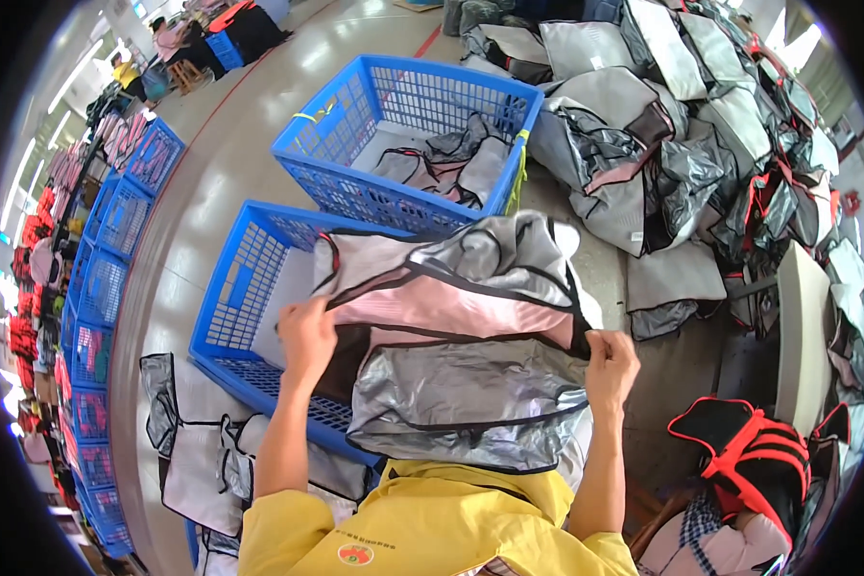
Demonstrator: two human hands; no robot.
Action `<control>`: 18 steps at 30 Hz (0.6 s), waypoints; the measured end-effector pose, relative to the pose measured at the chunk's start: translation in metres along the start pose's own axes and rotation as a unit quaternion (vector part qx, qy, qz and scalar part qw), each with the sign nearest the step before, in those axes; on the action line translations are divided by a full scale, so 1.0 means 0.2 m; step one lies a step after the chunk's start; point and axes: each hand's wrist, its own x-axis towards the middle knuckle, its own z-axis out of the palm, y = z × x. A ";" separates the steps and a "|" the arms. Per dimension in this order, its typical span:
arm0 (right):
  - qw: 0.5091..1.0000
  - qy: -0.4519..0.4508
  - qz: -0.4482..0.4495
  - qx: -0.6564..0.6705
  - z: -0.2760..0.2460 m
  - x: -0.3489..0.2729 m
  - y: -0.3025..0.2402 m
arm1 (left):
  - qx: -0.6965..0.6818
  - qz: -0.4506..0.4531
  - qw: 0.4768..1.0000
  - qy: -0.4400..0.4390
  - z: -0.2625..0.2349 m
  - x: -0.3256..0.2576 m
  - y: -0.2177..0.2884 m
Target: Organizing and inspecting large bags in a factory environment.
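Stretched between my two hands is a silver-lined fabric bag (470,379) with black edging and a pink inner face showing along its opening. My left hand (307,341) is closed on its left edge, fingers pinched at the black trim. At the opposite side, my right hand (612,370) grips the right corner. The limp bag hangs in front of my body, partly over a blue plastic crate (223,305). How the lower folds run beneath it cannot be made out.
Behind stands a second blue crate (403,197) with similar fabric pieces inside. A large heap of silver and grey bags (672,144) fills the right. More pieces (202,480) lie lower left; a black-and-red bag (758,456) sits lower right. Blue crates (120,221) line the left.
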 end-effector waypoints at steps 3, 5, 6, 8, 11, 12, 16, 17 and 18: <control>0.987 0.120 -0.059 0.090 -0.18 0.07 -0.24 | -0.009 -0.043 0.996 0.072 -0.28 0.06 0.04; 0.970 0.194 -0.111 0.099 -0.24 0.15 -0.35 | -0.019 -0.049 0.988 0.143 -0.39 0.14 0.10; 0.962 0.219 -0.131 0.093 -0.26 0.17 -0.38 | -0.026 -0.044 0.983 0.174 -0.43 0.17 0.14; 0.960 0.236 -0.118 0.093 -0.27 0.17 -0.35 | -0.003 -0.042 0.982 0.186 -0.48 0.17 0.20; 0.966 0.201 -0.118 0.111 -0.16 0.06 -0.17 | 0.043 0.030 0.981 0.187 -0.44 0.07 0.20; 0.975 0.156 -0.108 0.114 -0.10 -0.01 -0.07 | 0.072 0.069 0.979 0.179 -0.38 0.00 0.18; 0.993 0.049 -0.089 0.052 0.28 -0.37 0.41 | 0.057 0.053 0.997 -0.023 0.04 -0.43 0.08; 0.998 -0.002 -0.030 0.049 0.39 -0.47 0.49 | 0.053 0.043 0.993 -0.097 0.14 -0.55 0.04; 0.997 -0.052 0.026 0.046 0.45 -0.55 0.54 | 0.042 0.025 0.989 -0.142 0.24 -0.68 0.02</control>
